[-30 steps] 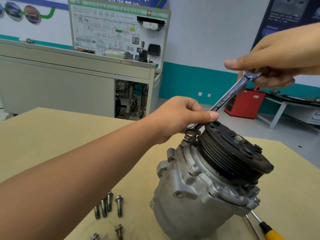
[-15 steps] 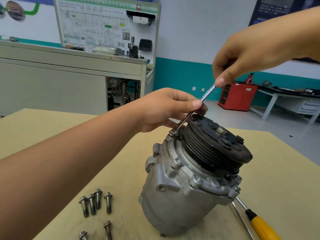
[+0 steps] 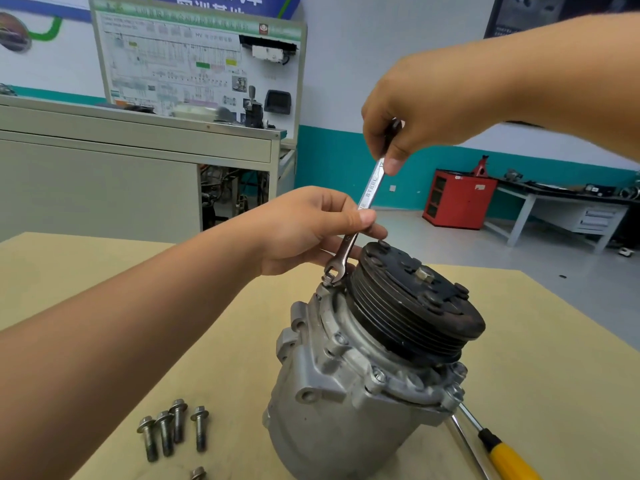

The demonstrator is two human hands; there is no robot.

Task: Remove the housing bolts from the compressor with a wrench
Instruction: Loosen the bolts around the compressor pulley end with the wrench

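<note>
A grey aluminium compressor [image 3: 332, 403] with a black ribbed pulley [image 3: 412, 306] stands tilted on the tan table [image 3: 104, 271]. A steel wrench [image 3: 370, 192] rises steeply from a housing bolt [image 3: 327, 279] at the upper left rim, its open jaw seated on the bolt head. My right hand [image 3: 415, 112] grips the wrench's upper end. My left hand [image 3: 311, 230] pinches the lower shank with thumb and fingers, just above the pulley. Several removed bolts [image 3: 173, 431] lie on the table in front of the compressor at the left.
A yellow-handled screwdriver [image 3: 498, 452] and a thin metal rod [image 3: 467, 445] lie at the compressor's right foot. Behind the table stand a grey training bench with a wiring board [image 3: 194, 64], a red cabinet [image 3: 457, 199] and a white workbench [image 3: 561, 209].
The wrench's upper end has swung leftwards from low right to nearly upright, my right hand moving with it. My left hand stayed on the shank by the bolt.
</note>
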